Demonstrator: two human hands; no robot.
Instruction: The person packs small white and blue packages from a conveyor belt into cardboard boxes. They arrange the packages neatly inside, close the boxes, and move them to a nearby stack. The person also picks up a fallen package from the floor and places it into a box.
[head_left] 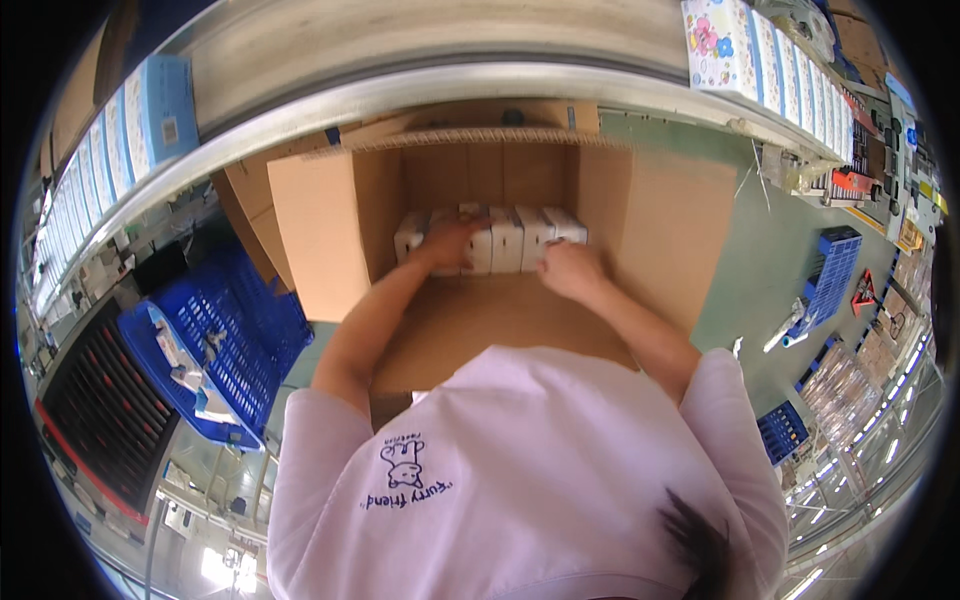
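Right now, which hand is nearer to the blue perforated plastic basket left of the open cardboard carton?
Left. The left hand is over the white rectangular boxes inside the carton, right of the basket; the right hand is farther right, near the row's end.

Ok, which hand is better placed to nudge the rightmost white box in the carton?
Probably the right hand: it is curled close by the rightmost white box. The left hand is over boxes farther left in the row.

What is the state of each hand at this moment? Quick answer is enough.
Left hand: open, lying over the row of white boxes.
Right hand: fingers curled at the row's right end; grip cannot be told.
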